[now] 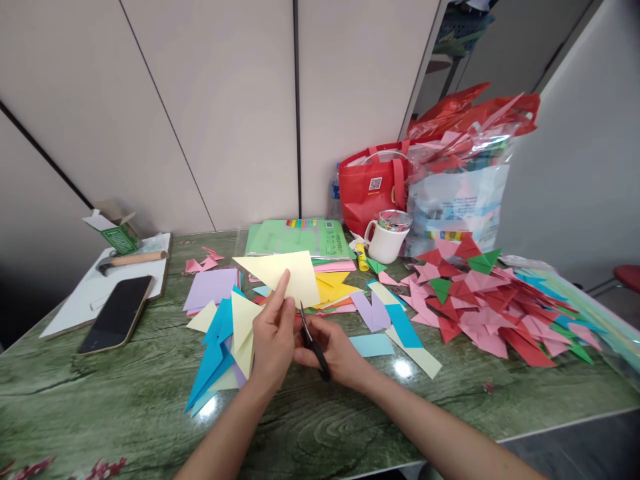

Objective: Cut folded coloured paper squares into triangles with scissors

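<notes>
Left hand (273, 340) raised over the table (350, 413), fingers pinched on the lower edge of a pale yellow paper triangle (285, 273), index finger lying up along the sheet. Paper held up and tilted, its long point running off to the left of the hand.

Right hand (335, 350) just beside the left, closed through the handles of black scissors (311, 340). Blades point up toward the triangle's lower edge, tips at or touching the paper; cannot tell whether the blades are parted.

Directly left of and under the left hand: loose blue and yellow cut sheets (220, 347) fanned on the table. Beyond the hands, a lilac sheet (211, 287) and a green paper pack (300, 238). Right of the right hand, a light blue strip (373, 345), then a large heap of pink, red and green folded triangles (490, 307). Far side, beyond the right hand: white mug (385, 241), glue stick (361, 256), red bag (373, 187). Well left of the left hand: phone (117, 313), face up, and a hammer (131, 260) on white paper.
</notes>
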Motion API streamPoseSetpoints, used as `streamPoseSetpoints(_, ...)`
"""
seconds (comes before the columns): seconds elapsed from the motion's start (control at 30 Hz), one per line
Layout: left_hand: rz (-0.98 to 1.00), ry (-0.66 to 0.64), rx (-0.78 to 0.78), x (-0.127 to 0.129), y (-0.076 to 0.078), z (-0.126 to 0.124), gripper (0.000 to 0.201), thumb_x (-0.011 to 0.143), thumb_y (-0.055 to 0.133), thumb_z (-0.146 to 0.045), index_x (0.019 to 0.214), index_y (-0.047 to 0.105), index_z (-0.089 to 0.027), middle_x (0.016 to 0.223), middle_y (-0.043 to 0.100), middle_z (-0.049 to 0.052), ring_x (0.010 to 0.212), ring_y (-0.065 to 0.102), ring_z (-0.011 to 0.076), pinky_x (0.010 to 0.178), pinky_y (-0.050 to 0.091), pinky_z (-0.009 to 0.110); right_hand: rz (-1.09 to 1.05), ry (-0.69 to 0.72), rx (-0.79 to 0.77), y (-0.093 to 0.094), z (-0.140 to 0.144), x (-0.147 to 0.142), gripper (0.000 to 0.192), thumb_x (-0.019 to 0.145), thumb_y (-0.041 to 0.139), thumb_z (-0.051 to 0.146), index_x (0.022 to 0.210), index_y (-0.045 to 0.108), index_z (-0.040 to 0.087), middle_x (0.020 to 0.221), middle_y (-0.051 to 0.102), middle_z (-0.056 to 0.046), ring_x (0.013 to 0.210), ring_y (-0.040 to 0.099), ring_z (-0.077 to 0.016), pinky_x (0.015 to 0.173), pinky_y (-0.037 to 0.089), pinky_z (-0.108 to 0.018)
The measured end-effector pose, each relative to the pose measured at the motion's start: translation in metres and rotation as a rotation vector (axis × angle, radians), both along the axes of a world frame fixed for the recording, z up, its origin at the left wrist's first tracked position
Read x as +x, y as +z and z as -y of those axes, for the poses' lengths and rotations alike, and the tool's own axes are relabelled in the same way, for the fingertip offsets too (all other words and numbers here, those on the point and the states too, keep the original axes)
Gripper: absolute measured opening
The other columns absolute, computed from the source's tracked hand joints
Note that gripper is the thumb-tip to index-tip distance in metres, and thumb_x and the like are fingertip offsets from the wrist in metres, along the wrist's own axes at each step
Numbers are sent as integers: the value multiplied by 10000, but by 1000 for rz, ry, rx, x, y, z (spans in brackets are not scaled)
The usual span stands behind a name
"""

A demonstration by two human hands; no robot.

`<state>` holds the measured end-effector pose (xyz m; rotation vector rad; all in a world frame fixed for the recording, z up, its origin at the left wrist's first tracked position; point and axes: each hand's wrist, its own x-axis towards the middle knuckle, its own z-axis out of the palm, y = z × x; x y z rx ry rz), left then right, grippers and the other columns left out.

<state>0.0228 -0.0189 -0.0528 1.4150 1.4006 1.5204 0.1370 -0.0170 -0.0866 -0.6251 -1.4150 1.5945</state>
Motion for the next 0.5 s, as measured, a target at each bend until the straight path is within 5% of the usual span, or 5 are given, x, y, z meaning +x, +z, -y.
streamPoseSetpoints(0.5, -21, -27, -4, 5, 1, 3, 503, 843, 466, -317, 1330, 422, -198, 551, 310, -63, 500, 268, 107, 466, 285, 221, 2, -10, 35, 4, 0, -1, 395, 615, 756, 436, 797, 534, 164, 650, 537, 25, 591, 464, -127, 558, 387, -249)
